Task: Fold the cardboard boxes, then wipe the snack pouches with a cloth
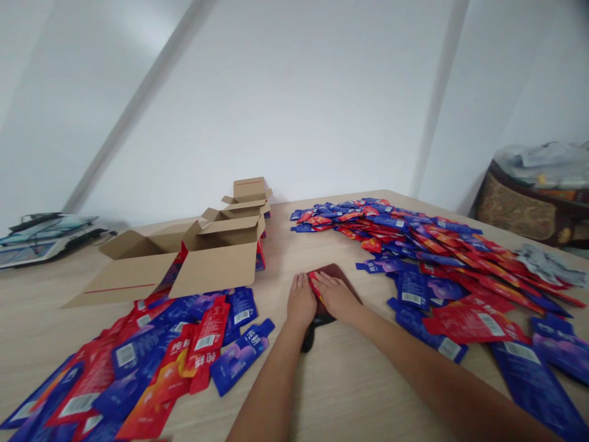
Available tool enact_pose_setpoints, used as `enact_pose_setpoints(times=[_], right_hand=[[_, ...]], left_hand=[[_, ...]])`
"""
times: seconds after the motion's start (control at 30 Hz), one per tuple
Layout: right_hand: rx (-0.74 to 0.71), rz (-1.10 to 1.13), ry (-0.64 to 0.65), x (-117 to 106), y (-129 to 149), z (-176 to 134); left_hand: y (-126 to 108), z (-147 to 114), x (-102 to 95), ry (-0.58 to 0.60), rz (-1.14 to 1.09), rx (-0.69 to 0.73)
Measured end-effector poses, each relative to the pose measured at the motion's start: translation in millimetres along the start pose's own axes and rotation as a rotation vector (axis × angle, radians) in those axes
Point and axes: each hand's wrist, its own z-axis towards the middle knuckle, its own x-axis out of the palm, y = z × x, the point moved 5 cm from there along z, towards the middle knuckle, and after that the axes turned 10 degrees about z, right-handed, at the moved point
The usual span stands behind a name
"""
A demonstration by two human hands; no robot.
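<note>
My left hand [301,302] lies flat with outstretched fingers on the left side of a dark brown flat board or mat [341,271]. A red pouch [315,281] on it shows between my hands, mostly covered by them. My right hand [337,298] presses down on that pouch, its fingers stretched and slightly apart. A black part [308,339] of the mat sticks out toward me beneath my left wrist. Left of my arm lies a blue pouch [243,357], beside a heap of red and blue pouches [133,356].
Open cardboard boxes [221,261] run in a row toward the wall at left. A big pile of red and blue pouches [414,245] spreads over the right of the table [331,387]. At far left sits a flat device [46,242]; a brown patterned chair [515,205] stands at right.
</note>
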Motion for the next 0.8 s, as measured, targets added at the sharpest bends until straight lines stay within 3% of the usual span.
enact_pose_setpoints(times=[0.1,0.27,0.6,0.67,0.8], right_hand=[[0.067,-0.066,-0.011,8,-7,2],[0.157,-0.086,-0.035,2,-7,1],[0.027,0.015,0.183,-15,21,-68],[0.067,0.148,0.145,-25,19,-68],[0.213,0.623,-0.122,-43,-5,-51]], left_hand=[[-1,0,-1.1,-0.002,0.011,0.007],[-1,0,-0.9,-0.008,0.013,0.000],[1,1,-0.4,-0.016,-0.012,-0.018],[1,1,0.3,-0.017,-0.011,-0.006],[1,1,-0.3,-0.038,-0.009,-0.005]])
